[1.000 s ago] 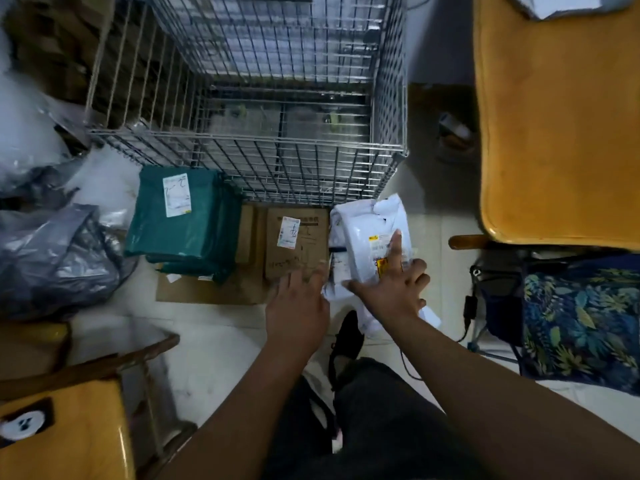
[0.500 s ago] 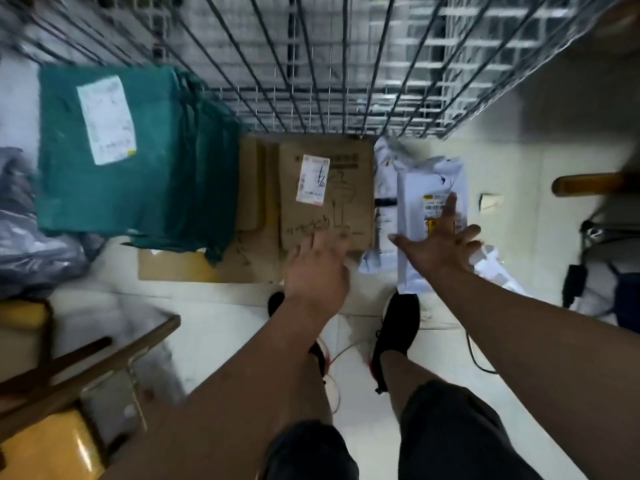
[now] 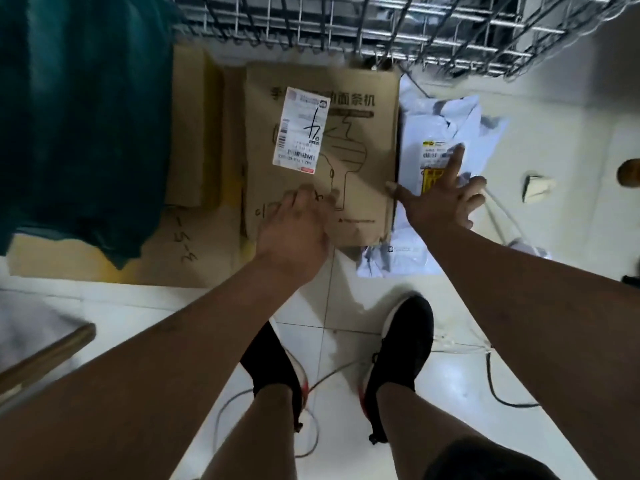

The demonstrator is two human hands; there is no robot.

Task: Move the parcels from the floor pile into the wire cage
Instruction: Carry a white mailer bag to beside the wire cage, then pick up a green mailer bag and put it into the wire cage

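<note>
A brown cardboard box with a white shipping label lies on the floor just before the wire cage. My left hand lies on the box's near edge with fingers spread over its top. To the right, my right hand is splayed open, its thumb at the box's right edge and its fingers over a white plastic mailer. A large teal bagged parcel fills the upper left.
Flattened cardboard lies under the box and the teal parcel. My two black shoes stand on white tiles, with thin cables trailing around them. A wooden bar juts in at lower left.
The view has dropped closer to the floor. Both hands have reached forward, the left onto the cardboard box, the right to its right edge over the white mailer.
</note>
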